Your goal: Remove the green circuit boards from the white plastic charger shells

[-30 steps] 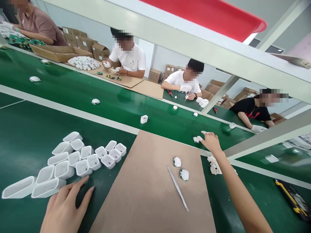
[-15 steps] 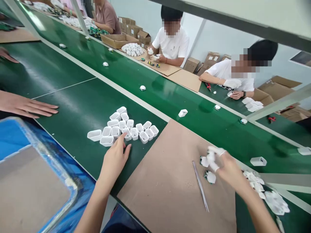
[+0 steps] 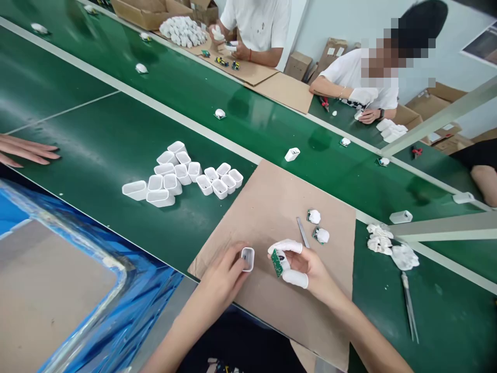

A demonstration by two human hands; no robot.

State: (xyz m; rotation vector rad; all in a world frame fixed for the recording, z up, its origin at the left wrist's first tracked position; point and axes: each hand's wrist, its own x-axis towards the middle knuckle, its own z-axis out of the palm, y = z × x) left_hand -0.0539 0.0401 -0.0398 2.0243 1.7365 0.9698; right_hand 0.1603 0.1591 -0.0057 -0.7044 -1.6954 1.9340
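My left hand (image 3: pixel 225 274) grips a white plastic casing (image 3: pixel 248 259), its open end facing up, over the cardboard sheet (image 3: pixel 267 207). Facing it, my right hand (image 3: pixel 303 264), with white covers on its fingers, holds a green circuit board (image 3: pixel 277 262) with a white part on its back. A small gap separates casing and board. Two more boards with white lumps, one nearer (image 3: pixel 321 235) and one farther (image 3: pixel 313 216), lie beyond my right hand. Metal tweezers (image 3: pixel 302 231) rest beside them, partly hidden by my fingers. A cluster of open white casings (image 3: pixel 171 181) stands to the left.
A green conveyor belt (image 3: pixel 256 132) carries spaced boards and casings behind a pale rail. White finger covers (image 3: pixel 404 256) and another pair of tweezers (image 3: pixel 409 305) lie right. A blue-lined bin (image 3: pixel 116 290) sits front left. Another person's hand (image 3: pixel 29 150) rests at left; co-workers sit opposite.
My left hand has taken a casing from the cluster and brought it right, over the cardboard. My right hand has picked up a circuit board and moved it left towards the casing.
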